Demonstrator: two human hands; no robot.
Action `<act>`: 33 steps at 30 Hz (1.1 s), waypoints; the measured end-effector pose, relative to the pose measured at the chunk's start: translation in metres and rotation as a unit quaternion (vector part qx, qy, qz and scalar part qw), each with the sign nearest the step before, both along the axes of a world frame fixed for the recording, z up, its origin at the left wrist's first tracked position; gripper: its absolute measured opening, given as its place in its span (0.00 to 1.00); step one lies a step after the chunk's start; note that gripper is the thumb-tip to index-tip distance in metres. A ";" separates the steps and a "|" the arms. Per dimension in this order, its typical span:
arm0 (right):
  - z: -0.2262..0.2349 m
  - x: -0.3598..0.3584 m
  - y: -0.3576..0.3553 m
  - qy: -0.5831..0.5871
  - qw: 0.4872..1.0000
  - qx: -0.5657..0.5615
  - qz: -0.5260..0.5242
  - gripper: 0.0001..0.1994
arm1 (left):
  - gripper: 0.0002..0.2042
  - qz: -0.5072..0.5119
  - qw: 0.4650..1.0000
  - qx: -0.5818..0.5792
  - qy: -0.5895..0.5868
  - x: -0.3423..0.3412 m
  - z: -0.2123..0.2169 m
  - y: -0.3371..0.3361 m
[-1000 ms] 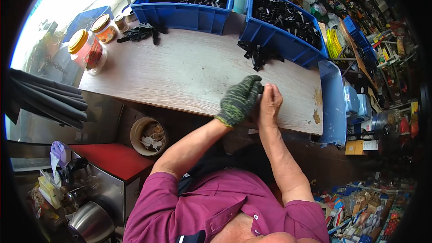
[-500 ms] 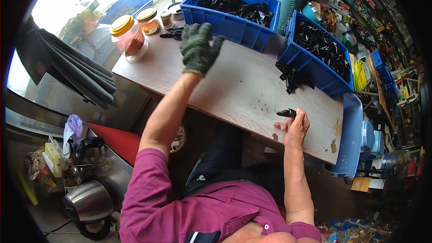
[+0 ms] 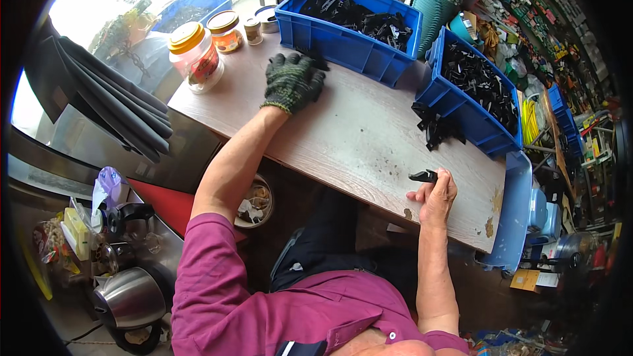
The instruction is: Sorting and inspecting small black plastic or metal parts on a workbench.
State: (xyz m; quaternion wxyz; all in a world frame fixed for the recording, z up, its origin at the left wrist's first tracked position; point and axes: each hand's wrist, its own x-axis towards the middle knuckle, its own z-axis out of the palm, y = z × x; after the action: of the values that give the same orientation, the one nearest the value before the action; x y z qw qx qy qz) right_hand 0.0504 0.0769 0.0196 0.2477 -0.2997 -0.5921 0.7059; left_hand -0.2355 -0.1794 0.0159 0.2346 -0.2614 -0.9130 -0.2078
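- Nearest the viewer, below both grips, lies the wearer's purple shirt (image 3: 290,316); a steel kettle (image 3: 135,296) stands below and to the left of the left grip.
- Below the left grip, beside the wearer's legs, a round waste bucket (image 3: 271,206) holds pale scraps.
- The right grip (image 3: 438,199), a bare hand, is closed over the near edge of the worktop (image 3: 343,135), pinching a black piece (image 3: 423,176) between thumb and fingers; the piece projects from it toward the left.
- Immediately right of the right grip, a light-blue tub (image 3: 513,214) adjoins the end of the worktop.
- Beyond the right grip, a loose heap of black parts (image 3: 436,126) lies on the worktop, against the foot of the right blue bin (image 3: 465,109), which is filled with similar parts.
- The left grip (image 3: 292,84), in a dark green knitted glove, is palm down with fingers bent; whether it grips anything cannot be told. Dark pieces (image 3: 319,60) show just beyond its fingers.
- Left of the left grip stands a clear jar with a yellow lid (image 3: 195,59).
- Farthest, beyond the left grip, the left blue bin (image 3: 343,51) holds more black parts.
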 end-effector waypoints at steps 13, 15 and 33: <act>-0.010 0.009 0.005 0.034 0.999 -0.015 0.016 0.15 | 0.12 -0.015 0.992 0.125 0.019 0.024 0.009 0.008; -0.009 0.009 0.006 0.032 0.999 -0.019 0.010 0.15 | 0.10 0.001 0.992 0.127 0.014 0.025 0.016 -0.003; 0.003 0.011 0.009 0.015 0.997 -0.067 -0.035 0.17 | 0.18 -0.138 0.990 -0.024 0.032 0.114 -0.007 0.029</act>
State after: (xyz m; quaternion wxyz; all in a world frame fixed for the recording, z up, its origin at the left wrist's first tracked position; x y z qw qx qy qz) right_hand 0.0616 0.0863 0.0230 0.2606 -0.3255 -0.5287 0.7393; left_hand -0.1213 -0.1507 0.0087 0.2265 -0.3974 -0.8647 -0.2075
